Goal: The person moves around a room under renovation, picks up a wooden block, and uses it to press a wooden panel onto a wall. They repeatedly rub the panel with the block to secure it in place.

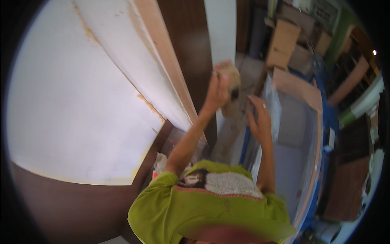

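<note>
My left hand (218, 92), raised in front of me, is closed around a tan roll-like thing (231, 77). A dark spot shows on its side, and a tan flap or strip hangs below it. Blur hides its exact kind. To the right and a little lower, my right hand (260, 116) is held in the air with thumb and fingers apart. It holds nothing that I can see and does not touch the tan roll.
On the left lies a large white panel (73, 101) beside a pale wooden strip (166, 53) and a dark brown board (189, 49). A long wood-rimmed, plastic-lined box (298, 150) stands at the right. Cardboard boxes (283, 42) are stacked behind it.
</note>
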### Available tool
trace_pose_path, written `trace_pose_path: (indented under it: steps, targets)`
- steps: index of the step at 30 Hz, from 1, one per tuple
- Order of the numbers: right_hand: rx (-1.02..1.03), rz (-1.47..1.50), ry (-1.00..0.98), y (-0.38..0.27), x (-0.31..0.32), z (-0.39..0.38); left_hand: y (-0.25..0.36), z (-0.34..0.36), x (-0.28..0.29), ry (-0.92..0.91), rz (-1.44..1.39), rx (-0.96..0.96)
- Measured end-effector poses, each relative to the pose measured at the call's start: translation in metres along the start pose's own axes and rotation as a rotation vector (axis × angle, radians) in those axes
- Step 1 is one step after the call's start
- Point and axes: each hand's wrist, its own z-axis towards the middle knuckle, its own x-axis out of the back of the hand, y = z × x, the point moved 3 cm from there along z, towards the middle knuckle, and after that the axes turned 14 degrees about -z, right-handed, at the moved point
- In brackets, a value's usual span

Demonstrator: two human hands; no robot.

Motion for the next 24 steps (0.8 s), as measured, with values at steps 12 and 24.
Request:
trace_pose_path:
  steps: [12, 24]
  targets:
    - [-0.108, 0.505, 0.247, -0.039, -0.044, 0.020, 0.091, 0.031, 0.008, -0.012, 0.241, -0.532]
    - [0.345, 0.259, 0.489, -0.154, 0.032, 0.207, 0.107, 0.120, 0.094, 0.267, 1.127, -0.686]
